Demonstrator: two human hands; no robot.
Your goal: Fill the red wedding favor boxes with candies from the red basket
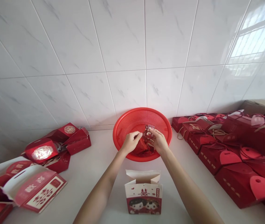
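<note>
Both of my hands are over a red plastic mesh basket [120, 119]. My right hand [159, 141] pinches a small shiny packet [149, 129] with a dark red and clear wrapper, probably a wrapped sweet. Close beside it, my left hand [131, 141] is closed with thumb and forefinger together; what it holds, if anything, is hidden. Red wrapped pieces [143, 147] lie low in the basket, partly covered by my hands. Nearer to me, between my forearms, a white and red paper box [143, 199] with two cartoon figures stands upright, its top flaps open.
Several red gift boxes [218, 158] crowd the right side, some with rope handles. On the left lie more red boxes [40, 151] and a pink-and-white box [36, 189] with an open top. A tiled wall [125, 90] rises behind the white counter [95, 168].
</note>
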